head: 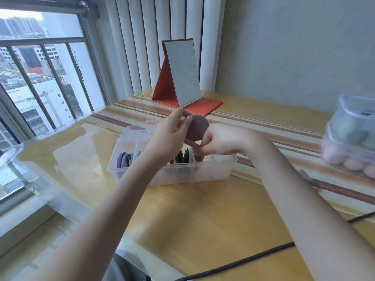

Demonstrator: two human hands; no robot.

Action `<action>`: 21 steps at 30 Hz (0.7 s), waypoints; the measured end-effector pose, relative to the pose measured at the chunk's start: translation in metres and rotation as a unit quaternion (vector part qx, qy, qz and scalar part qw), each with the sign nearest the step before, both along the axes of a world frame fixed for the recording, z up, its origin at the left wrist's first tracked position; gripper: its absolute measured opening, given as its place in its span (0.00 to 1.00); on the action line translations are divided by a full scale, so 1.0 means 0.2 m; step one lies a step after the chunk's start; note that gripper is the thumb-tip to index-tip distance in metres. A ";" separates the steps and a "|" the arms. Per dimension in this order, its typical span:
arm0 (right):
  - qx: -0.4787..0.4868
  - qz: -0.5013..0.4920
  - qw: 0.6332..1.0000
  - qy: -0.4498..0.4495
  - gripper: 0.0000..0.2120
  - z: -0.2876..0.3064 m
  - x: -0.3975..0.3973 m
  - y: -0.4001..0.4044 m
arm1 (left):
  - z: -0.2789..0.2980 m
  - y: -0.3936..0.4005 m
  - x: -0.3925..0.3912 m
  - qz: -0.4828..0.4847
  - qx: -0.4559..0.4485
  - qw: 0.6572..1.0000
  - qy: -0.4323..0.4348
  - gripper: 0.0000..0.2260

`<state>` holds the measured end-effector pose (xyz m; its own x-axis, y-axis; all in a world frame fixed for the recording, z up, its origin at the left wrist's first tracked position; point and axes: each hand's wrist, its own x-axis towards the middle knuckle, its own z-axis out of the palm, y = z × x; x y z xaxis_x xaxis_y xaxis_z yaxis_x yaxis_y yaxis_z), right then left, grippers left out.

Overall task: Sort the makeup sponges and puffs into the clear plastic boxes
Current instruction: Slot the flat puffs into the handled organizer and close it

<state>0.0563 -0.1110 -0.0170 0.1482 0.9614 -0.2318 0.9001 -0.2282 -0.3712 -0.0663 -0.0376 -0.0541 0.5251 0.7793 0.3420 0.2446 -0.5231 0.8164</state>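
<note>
Surface (213, 216): yellow wood-look top under a glossy clear sheet, striped runner along the far side; strong window glare.

Folding mirror (182, 74): flat rectangular glass in a red stand, upright and tilted back, well behind the work area.

Stacked lidded boxes (353, 138), far right: clear rigid plastic, pale green egg-shaped sponges in the upper one, pink ones below. Blurred at the frame edge.

Divided box (172, 169), centre: clear, thin-walled, open-topped, with a handle tab at the back. Flat puffs stand on edge in its compartments, purple and grey at the left, dark ones nearer the middle. Exact count not readable.

Left hand (168, 136): raised above the box, fingers (187, 120) curled, thumb and fingertips pinching the upper left edge of the puff.

Right hand (221, 138): fingers curled under the puff's lower right edge, holding it from below.

Puff (197, 126): dull mauve-brown, rounded disc or teardrop outline, matte velvety face, held in the air above the box between both hands.

Handling judgement: very light, soft, compressible, not fragile, not slippery. Best held by the rim with a light pinch so it slides edge-first into a slot; squeezing the face would buckle it.
</note>
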 end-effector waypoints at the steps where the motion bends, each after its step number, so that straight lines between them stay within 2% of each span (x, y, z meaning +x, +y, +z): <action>1: -0.010 0.008 1.000 0.016 0.17 0.01 0.01 -0.01 | 0.00 0.00 0.00 0.003 0.011 1.000 0.009 0.09; 3: -0.016 0.007 0.997 0.073 0.16 0.04 0.04 -0.02 | -0.01 0.01 0.00 0.002 0.030 0.999 0.022 0.09; 6: 0.041 -0.054 0.988 0.136 0.14 0.07 0.08 -0.04 | -0.01 0.00 0.00 -0.008 0.032 0.999 0.030 0.08; 9: 0.124 -0.112 0.977 0.136 0.18 0.06 0.10 -0.02 | -0.01 0.00 0.00 -0.019 0.028 0.999 0.036 0.08; 11: 0.162 -0.130 0.970 0.129 0.16 0.03 0.08 0.00 | -0.01 -0.01 0.01 -0.016 0.037 0.998 0.048 0.08; 21: 0.299 -0.147 0.936 0.114 0.15 -0.01 0.05 0.03 | -0.01 -0.01 0.00 -0.019 0.047 0.997 0.060 0.06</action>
